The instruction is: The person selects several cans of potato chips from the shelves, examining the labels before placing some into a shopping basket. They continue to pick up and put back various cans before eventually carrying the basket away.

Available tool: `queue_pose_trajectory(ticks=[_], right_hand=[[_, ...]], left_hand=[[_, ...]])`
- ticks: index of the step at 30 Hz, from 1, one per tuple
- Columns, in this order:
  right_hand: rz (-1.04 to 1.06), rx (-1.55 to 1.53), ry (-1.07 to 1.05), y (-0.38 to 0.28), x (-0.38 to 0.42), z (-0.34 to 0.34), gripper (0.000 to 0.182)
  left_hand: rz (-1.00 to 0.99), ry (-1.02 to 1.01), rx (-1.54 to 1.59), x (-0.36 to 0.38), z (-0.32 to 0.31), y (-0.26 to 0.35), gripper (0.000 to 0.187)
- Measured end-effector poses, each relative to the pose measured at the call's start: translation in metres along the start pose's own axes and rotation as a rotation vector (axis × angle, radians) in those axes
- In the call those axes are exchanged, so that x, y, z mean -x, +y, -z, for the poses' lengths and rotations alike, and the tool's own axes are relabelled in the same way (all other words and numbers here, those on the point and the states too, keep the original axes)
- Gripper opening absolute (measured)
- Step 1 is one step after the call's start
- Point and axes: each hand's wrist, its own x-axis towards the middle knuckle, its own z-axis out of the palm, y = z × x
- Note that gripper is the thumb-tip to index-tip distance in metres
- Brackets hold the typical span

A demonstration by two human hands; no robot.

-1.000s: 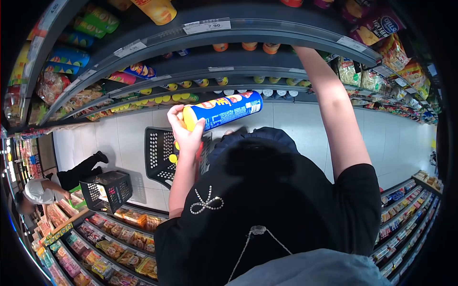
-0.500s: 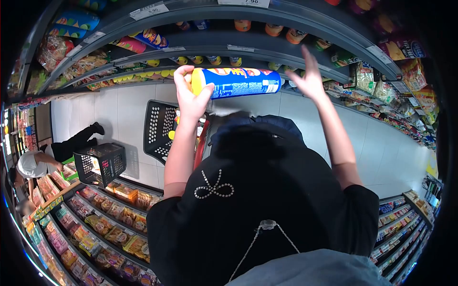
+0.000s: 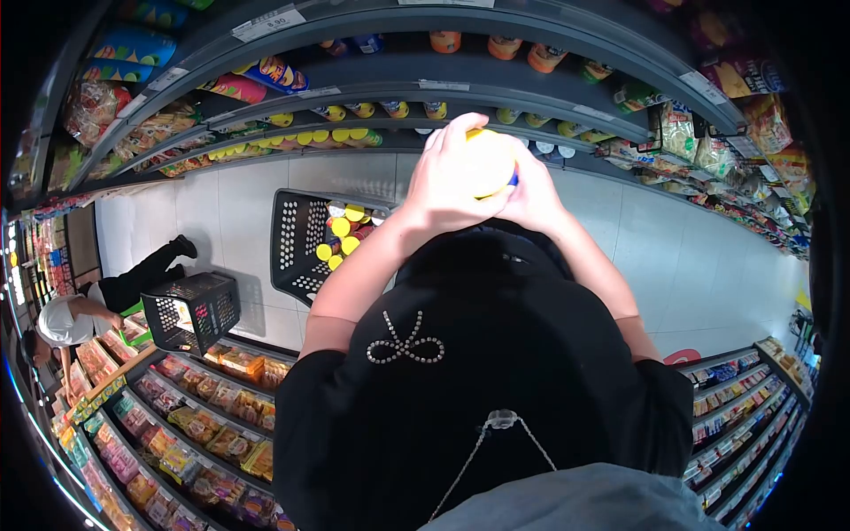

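Note:
A blue chip canister with a yellow lid [image 3: 492,165] is between my two hands in front of my chest, its lid end turned up toward me. My left hand [image 3: 445,181] wraps the lid's left side, fingers over the far edge and thumb along the near one. On the other side, my right hand [image 3: 537,193] grips the canister; a sliver of its blue wall shows by those fingers. Most of the canister's body is hidden beneath the lid and hands. Left of my left forearm stands a dark perforated shopping cart [image 3: 289,232] holding several yellow-lidded canisters [image 3: 340,227].
Shelving [image 3: 549,97] with canisters and packets curves across the front. Packaged food fills a lower rack [image 3: 190,389] at the left, and another rack [image 3: 735,398] stands at the right. A person in a white top [image 3: 60,320] is beside a second black cart [image 3: 190,310].
The canister has turned from lying sideways to lid end up and moved right. My right hand has come in from the right and closed on it. More of the cart's contents show.

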Motion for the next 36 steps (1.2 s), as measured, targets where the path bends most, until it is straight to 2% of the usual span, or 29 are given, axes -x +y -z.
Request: queue_pose_trajectory(ticks=[3,4,6,8,10,12,14,15,16,19,20,22,23,26,28,31,34,36], right_hand=[[-0.107,-0.162,0.037,0.01,0.001,0.011,0.077],[-0.155,-0.211,0.035,0.012,0.003,0.015,0.076],[-0.094,-0.53,-0.062,0.01,0.004,0.026,0.071],[0.015,-0.823,-0.158,0.003,-0.002,0.033,0.076],[0.083,-0.922,-0.206,-0.006,-0.01,0.036,0.083],[0.137,-0.987,-0.22,-0.012,-0.019,0.034,0.083],[0.089,-1.013,-0.206,-0.017,-0.022,0.033,0.086],[0.086,-0.998,-0.208,-0.018,-0.022,0.033,0.088],[0.083,-0.983,-0.212,-0.019,-0.023,0.034,0.09],[-0.025,-0.824,-0.052,-0.019,-0.019,0.04,0.094],[0.067,-0.927,0.034,-0.026,-0.018,0.044,0.09],[0.035,-0.762,0.014,-0.035,-0.016,0.052,0.094],[0.021,-0.67,0.066,-0.037,-0.016,0.05,0.095],[0.061,-0.223,0.0,-0.047,-0.016,0.046,0.093],[0.033,-0.05,-0.035,-0.056,-0.022,0.036,0.079],[0.185,0.149,-0.004,-0.062,-0.036,0.023,0.075],[0.396,0.318,0.085,-0.08,-0.054,0.003,0.074],[0.479,0.416,0.138,-0.085,-0.071,-0.012,0.075]], left_hand=[[0.227,-0.139,0.296,-0.003,0.008,0.004,0.108],[0.276,-0.205,0.337,-0.002,0.007,-0.005,0.122],[0.287,-0.269,0.683,0.002,-0.004,-0.034,0.119],[0.395,-0.472,1.174,0.003,-0.012,-0.053,0.126],[0.373,-0.615,1.367,0.0,-0.014,-0.052,0.131],[0.477,-0.729,1.501,0.0,-0.011,-0.045,0.124],[0.39,-0.95,1.325,-0.003,-0.016,-0.057,0.108],[0.392,-0.948,1.327,-0.002,-0.017,-0.052,0.093],[0.404,-0.933,1.308,0.0,-0.017,-0.05,0.091],[0.405,-0.827,1.217,0.002,-0.009,-0.044,0.084],[0.378,-0.746,1.17,0.005,-0.01,-0.046,0.084],[0.327,-0.582,1.073,0.017,-0.019,-0.059,0.084],[0.305,-0.505,0.9,0.027,-0.023,-0.071,0.085],[0.199,-0.418,0.59,0.037,-0.018,-0.078,0.085],[0.217,-0.361,0.594,0.042,-0.013,-0.076,0.082],[0.253,-0.193,0.558,0.05,-0.008,-0.079,0.082],[0.187,0.222,0.096,0.056,-0.003,-0.098,0.08],[0.392,0.284,0.016,0.071,-0.003,-0.116,0.073]])
